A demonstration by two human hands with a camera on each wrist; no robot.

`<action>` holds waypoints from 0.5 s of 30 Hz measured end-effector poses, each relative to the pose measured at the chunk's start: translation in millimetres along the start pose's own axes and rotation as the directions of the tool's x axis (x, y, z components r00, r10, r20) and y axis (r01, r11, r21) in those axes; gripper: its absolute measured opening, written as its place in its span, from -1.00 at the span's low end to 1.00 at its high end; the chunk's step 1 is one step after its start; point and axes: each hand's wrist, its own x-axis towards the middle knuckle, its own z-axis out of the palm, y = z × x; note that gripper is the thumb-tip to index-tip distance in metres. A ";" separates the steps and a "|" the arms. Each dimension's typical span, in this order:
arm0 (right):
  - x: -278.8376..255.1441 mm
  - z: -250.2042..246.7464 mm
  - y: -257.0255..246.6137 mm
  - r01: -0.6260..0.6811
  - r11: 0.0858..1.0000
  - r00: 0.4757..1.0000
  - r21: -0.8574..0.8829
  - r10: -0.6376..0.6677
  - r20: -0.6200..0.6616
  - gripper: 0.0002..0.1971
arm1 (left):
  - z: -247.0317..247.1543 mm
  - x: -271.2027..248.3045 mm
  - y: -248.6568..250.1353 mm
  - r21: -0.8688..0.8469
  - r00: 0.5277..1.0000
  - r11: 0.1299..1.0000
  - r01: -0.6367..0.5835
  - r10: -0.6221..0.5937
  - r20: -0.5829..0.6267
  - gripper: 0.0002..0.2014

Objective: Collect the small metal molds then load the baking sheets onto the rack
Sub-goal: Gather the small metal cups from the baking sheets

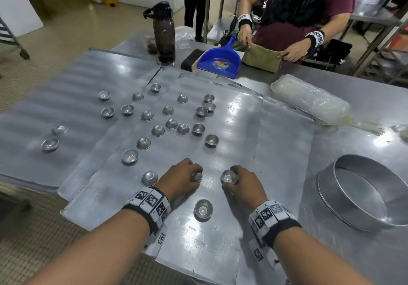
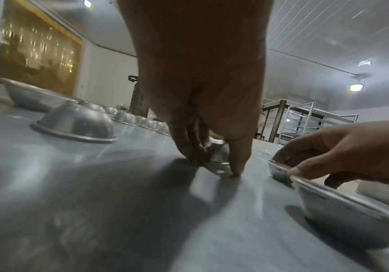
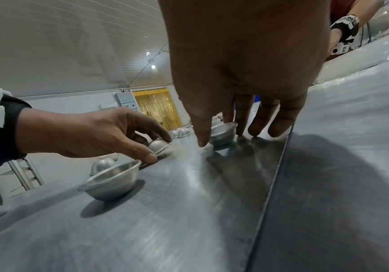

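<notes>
Small metal molds [image 1: 158, 130] lie scattered over overlapping baking sheets [image 1: 234, 117] on the desk [image 1: 364, 117]. Left hand [image 1: 180, 180] pinches an upturned mold [image 1: 196, 176] tilted against the sheet; right hand [image 1: 242, 185] grips an open-side-up mold [image 1: 229, 176]. Farther right sits a round pan [image 1: 344, 207].

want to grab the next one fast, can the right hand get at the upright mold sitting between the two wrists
Probably yes: the upright mold stands alone beside the right hand with nothing between, but that hand already holds a mold.
</notes>
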 end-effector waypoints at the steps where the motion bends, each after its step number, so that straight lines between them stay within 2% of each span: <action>1: 0.0 0.3 0.2 -0.006 1.000 1.000 0.004 0.006 -0.004 -0.50 | 0.4 -0.3 -0.1 0.007 1.000 1.000 -0.002 0.002 -0.031 -0.66; 3: -0.7 0.3 0.6 -0.015 1.000 1.000 0.007 0.015 -0.013 -0.49 | 0.6 -3.0 0.3 -0.043 0.993 0.999 0.016 -0.020 -0.112 -0.76; 6: -2.7 0.5 -0.4 -0.023 1.000 1.000 0.004 0.023 -0.013 -0.36 | -3.8 -6.3 -2.4 -0.274 0.966 0.958 0.087 -0.148 -0.213 -0.85; 8: -3.5 0.4 -1.7 -0.016 1.000 1.000 -0.024 0.016 -0.007 -0.35 | -6.3 -5.9 -6.0 -0.389 0.952 0.913 0.127 -0.222 -0.209 -0.76; 9: -4.0 0.1 -2.5 -0.014 0.999 1.000 -0.036 0.014 -0.003 -0.38 | -5.6 -5.7 -8.1 -0.481 0.947 0.864 0.150 -0.265 -0.181 -0.74; 12: -4.4 -1.1 -5.8 -0.010 0.999 1.000 -0.053 0.010 -0.005 -0.42 | -3.5 -10.0 -7.8 -0.754 0.921 0.625 0.204 -0.383 -0.068 -0.76; 13: -4.8 -1.2 -6.5 -0.010 0.998 1.000 -0.057 0.010 -0.004 -0.42 | -2.3 -11.3 -7.3 -0.793 0.913 0.569 0.215 -0.406 -0.044 -0.79; 15: -5.2 -1.4 -7.9 -0.008 0.998 1.000 -0.058 0.008 -0.003 -0.44 | -1.6 -13.4 -6.7 -0.825 0.908 0.518 0.226 -0.419 -0.014 -0.82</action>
